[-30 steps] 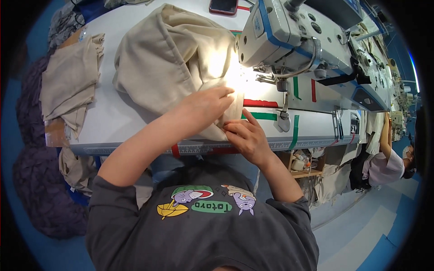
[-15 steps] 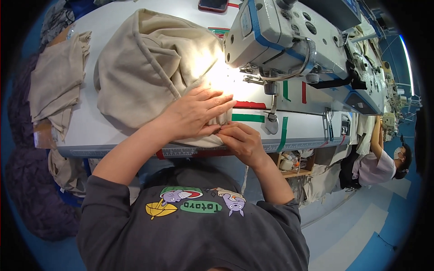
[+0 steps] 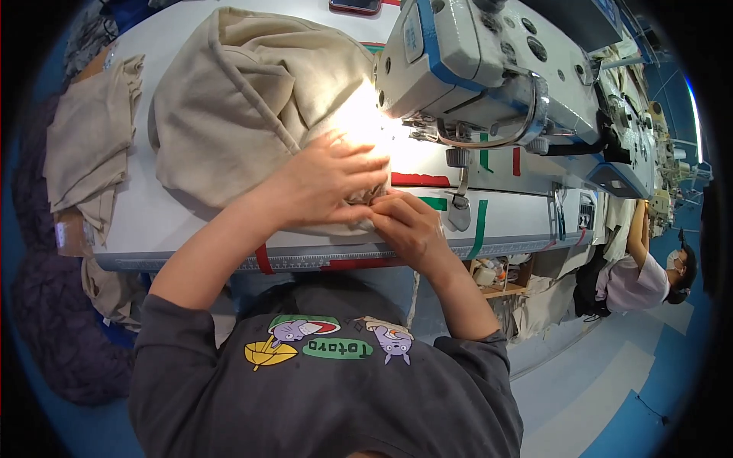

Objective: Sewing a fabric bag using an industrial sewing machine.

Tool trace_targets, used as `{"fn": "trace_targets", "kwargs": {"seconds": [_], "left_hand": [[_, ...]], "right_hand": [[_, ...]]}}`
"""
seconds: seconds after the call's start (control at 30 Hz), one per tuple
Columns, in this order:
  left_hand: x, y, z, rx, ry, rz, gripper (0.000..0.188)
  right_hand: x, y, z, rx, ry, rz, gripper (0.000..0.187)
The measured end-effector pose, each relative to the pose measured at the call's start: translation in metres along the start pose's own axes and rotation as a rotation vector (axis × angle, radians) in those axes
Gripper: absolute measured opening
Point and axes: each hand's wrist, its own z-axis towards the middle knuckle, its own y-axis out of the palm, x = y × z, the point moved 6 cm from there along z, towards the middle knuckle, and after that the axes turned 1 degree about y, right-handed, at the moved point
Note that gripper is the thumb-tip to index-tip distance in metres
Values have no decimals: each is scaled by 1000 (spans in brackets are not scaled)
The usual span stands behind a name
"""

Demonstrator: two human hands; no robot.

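A bulky beige fabric piece (image 3: pixel 221 114), with a hemmed, folded edge, lies bunched on the white sewing table. My left hand (image 3: pixel 324 179) rests palm down on its right part, fingers stretched out, close to the brightly lit presser foot area. Just to the right, my right hand (image 3: pixel 412 229) pinches the near edge of the fabric, its fingertips beside my left thumb. The white and blue sewing machine (image 3: pixel 466 76) stands right of the fabric. Glare hides the needle and the cloth beneath it.
Folded beige pieces (image 3: pixel 88 141) are stacked at the table's left end. A ruler strip (image 3: pixel 305 257) runs along the front edge. Red and green tape (image 3: pixel 479 229) marks the tabletop. A phone (image 3: pixel 356 6) lies at the back. At far right, another person (image 3: pixel 637 275) works.
Both hands have shifted slightly away from the table's front edge and a little left. The near edge of the fabric has moved with them, uncovering more of the ruler strip.
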Motion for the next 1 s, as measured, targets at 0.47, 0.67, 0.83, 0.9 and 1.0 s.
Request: {"fn": "trace_targets", "kwargs": {"seconds": [0.47, 0.67, 0.83, 0.9, 1.0], "left_hand": [[-5, 1, 2, 103, 8, 9, 50], [-13, 1, 3, 145, -12, 55, 50], [-13, 5, 3, 153, -27, 50, 47], [-17, 2, 5, 149, -24, 35, 49], [-23, -2, 9, 191, -10, 11, 49]], "right_hand": [[10, -6, 12, 101, 5, -136, 19], [10, -5, 16, 147, 7, -222, 25], [14, -8, 18, 167, 40, -242, 26], [17, -9, 23, 119, 78, -247, 24], [22, -11, 29, 99, 85, -236, 23]]}}
